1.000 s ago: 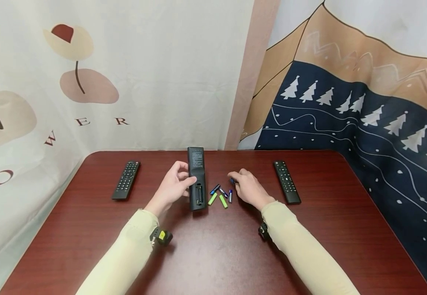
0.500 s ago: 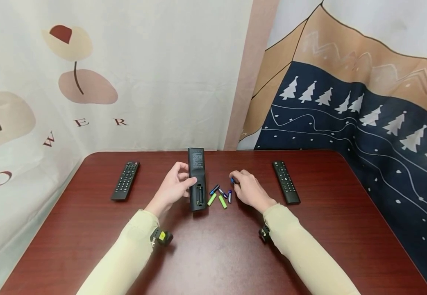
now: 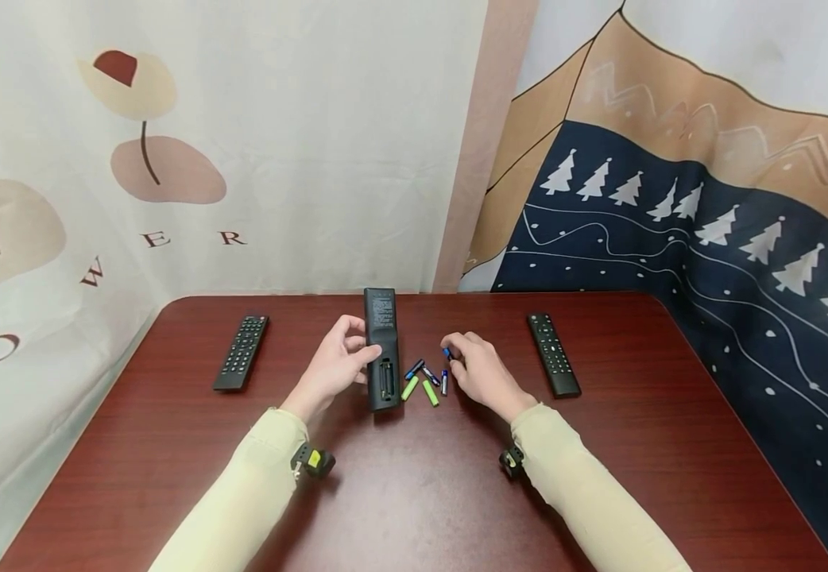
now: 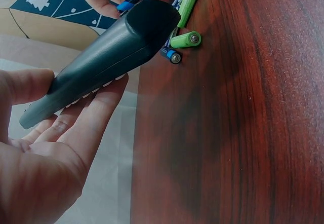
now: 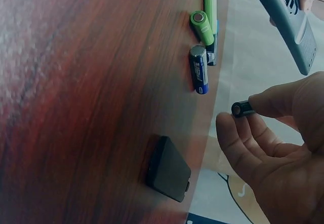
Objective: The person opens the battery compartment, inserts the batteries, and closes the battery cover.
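Gripping a black remote control [image 3: 388, 345] in the left hand [image 3: 331, 361], off the dark red table [image 3: 414, 508], and showing its labelled back and open battery compartment [image 3: 386, 381] to the head camera. Pressing the thumb on the back and supporting the white-buttoned face from beneath with the fingers, in a close, firm-looking hold. Pinching a small dark battery [image 5: 242, 109] with a touch of blue between thumb and fingertips of the right hand [image 3: 484, 367], in a narrow grip, to the right of the remote and apart from its compartment. Facing, between remote and right hand, a loose cluster of two green batteries [image 3: 431, 392] and three blue-toned batteries [image 3: 445, 382] on the tabletop. Having also, in the right wrist view, a flat black piece [image 5: 169, 169] with a small tab on the table near the right hand. Sharing the table with a left-side remote [image 3: 242, 353] and a right-side remote [image 3: 554, 354], both lying button side up and well apart from the hands. Wearing pale yellow-green sleeves [image 3: 235, 485] and a small black device [image 3: 314, 459] at each wrist. Working before a pale curtain [image 3: 314, 119] of flower shapes and letters and a navy-and-tan cloth [image 3: 600, 230] of white trees.
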Demonstrator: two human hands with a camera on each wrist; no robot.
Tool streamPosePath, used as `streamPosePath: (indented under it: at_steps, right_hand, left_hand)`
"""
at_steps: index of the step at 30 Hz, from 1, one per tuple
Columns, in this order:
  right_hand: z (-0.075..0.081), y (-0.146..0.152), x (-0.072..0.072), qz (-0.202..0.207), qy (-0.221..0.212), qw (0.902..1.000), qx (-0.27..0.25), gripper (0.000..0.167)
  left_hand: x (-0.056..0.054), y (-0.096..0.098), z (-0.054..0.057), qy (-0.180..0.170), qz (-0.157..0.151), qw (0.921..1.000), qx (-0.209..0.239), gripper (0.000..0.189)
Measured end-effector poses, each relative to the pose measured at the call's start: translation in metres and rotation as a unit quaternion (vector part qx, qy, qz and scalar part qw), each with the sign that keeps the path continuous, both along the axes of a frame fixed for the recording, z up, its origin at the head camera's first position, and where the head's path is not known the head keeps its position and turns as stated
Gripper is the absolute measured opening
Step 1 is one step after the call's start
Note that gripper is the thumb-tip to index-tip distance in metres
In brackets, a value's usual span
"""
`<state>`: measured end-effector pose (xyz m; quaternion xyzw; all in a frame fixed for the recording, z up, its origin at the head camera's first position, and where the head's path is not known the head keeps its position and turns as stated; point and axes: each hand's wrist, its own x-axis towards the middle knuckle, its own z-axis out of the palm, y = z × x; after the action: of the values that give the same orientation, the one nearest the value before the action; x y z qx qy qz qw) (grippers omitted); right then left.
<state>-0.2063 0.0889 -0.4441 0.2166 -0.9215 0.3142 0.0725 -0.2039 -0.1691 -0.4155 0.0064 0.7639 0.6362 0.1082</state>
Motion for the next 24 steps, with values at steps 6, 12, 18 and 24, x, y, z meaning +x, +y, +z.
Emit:
streamPosePath:
  at_steps: [6, 12, 18, 24]
  right_hand:
    - [0.0, -0.002, 0.003, -0.002, -0.01, 0.9997, -0.022, 0.028]
    - [0.003, -0.004, 0.007, 0.002, -0.019, 0.9989, -0.042, 0.028]
    - [0.006, -0.006, 0.011, 0.007, -0.027, 0.9983, -0.051, 0.027]
    - [0.008, -0.008, 0.012, 0.012, -0.021, 0.9981, -0.057, 0.027]
  left_hand:
    - [0.001, -0.001, -0.002, 0.006, -0.004, 1.0, 0.004, 0.033]
    - [0.001, -0.001, -0.004, 0.004, -0.004, 1.0, 0.006, 0.032]
    - [0.002, -0.001, -0.004, 0.008, -0.008, 0.9999, 0.007, 0.032]
    - [0.001, -0.002, -0.004, 0.012, -0.006, 0.9999, 0.0, 0.032]
